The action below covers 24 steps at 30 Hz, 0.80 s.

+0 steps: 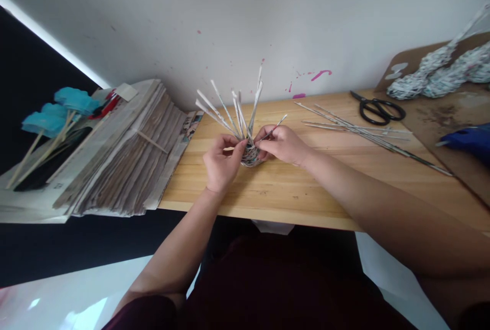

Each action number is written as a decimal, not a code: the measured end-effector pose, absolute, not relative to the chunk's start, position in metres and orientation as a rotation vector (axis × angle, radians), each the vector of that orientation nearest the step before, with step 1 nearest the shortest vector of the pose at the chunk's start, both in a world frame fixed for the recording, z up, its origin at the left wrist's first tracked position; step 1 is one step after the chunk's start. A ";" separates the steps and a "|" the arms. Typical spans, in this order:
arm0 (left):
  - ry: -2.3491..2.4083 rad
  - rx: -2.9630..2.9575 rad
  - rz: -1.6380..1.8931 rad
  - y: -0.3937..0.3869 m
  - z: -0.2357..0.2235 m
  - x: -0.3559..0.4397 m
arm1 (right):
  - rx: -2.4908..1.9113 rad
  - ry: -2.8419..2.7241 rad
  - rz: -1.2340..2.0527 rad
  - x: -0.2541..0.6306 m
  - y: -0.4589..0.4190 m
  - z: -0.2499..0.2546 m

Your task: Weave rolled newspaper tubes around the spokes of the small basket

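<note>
A small woven paper basket (pixel 250 156) stands on the wooden table, made of rolled newspaper strips. Several upright paper tubes (pixel 236 108) rise from it and lean apart. My left hand (pixel 225 159) pinches the basket's left rim between thumb and fingers. On the other side, my right hand (pixel 281 144) is closed on a thin rolled paper strip (pixel 278 122), whose free end sticks up to the right past the fingers. The strip's other end runs into the weave, partly hidden by the fingertips.
Loose paper tubes (pixel 352 127) and black scissors (pixel 377 108) lie to the right. Beyond are woven paper pieces (pixel 424 72) and a blue object (pixel 469 141) on cardboard. At left, a tall newspaper stack (pixel 133 167) carries sticks with blue tops (pixel 74 99). A wall borders the table's back.
</note>
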<state>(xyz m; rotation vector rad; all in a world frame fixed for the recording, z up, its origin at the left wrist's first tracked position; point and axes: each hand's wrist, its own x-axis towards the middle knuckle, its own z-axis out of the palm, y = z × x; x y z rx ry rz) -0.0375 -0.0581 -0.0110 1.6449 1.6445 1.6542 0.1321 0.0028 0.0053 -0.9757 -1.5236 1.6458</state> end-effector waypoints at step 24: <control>1.565 1.777 1.506 -0.063 -0.014 -0.045 | -0.916 -1.573 1.612 0.133 0.001 0.006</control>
